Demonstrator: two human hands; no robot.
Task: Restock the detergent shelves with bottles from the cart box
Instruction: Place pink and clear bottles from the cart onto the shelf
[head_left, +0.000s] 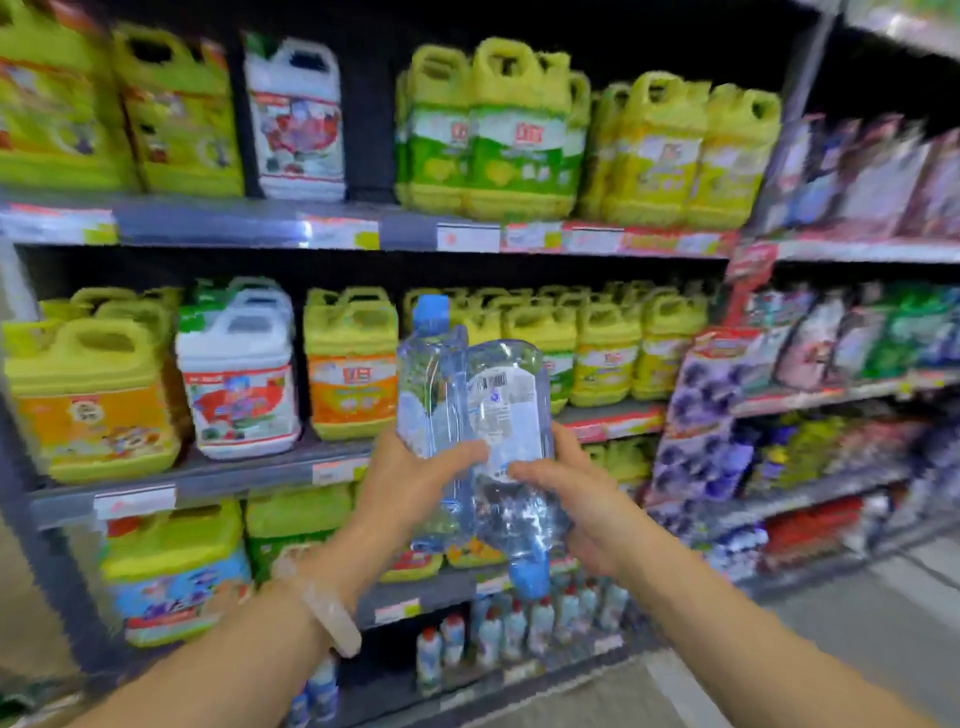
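I count two clear bottles (470, 415), one cap up, one cap down, two hands on them, left hand (415, 480), right hand (576, 499), three white jugs (236, 374), one bracelet (332, 608), yellow jugs too blurred to count

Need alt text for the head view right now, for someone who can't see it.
Two hands, left and right, hold two clear blue-capped bottles, one upright, one inverted, before shelves of yellow detergent jugs.

Bare forearms — seemingly pale bangle (332, 616), left wrist
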